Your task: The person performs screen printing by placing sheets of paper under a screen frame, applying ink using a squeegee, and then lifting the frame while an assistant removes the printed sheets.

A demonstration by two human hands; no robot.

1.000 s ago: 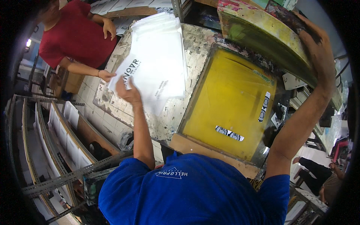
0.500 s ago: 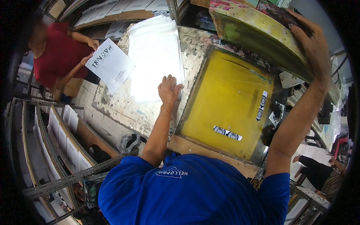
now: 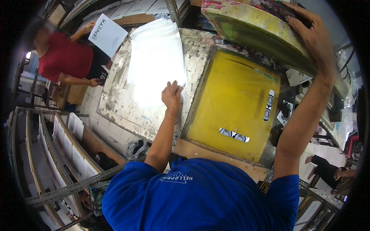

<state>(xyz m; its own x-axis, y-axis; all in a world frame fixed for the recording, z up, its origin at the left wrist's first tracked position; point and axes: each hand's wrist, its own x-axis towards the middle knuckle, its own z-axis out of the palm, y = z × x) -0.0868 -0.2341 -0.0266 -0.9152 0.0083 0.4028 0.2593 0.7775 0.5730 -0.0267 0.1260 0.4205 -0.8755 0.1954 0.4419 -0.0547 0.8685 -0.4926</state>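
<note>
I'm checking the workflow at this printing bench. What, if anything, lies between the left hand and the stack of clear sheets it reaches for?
Nothing visible does. The left hand already rests on the right edge of the stack of clear sheets, with no object between them. The right hand holds the raised screen frame up, clear of the yellow platen.

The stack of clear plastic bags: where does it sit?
Head view: stack of clear plastic bags lies on the worn table, left of the yellow screen, under the left hand.
</note>
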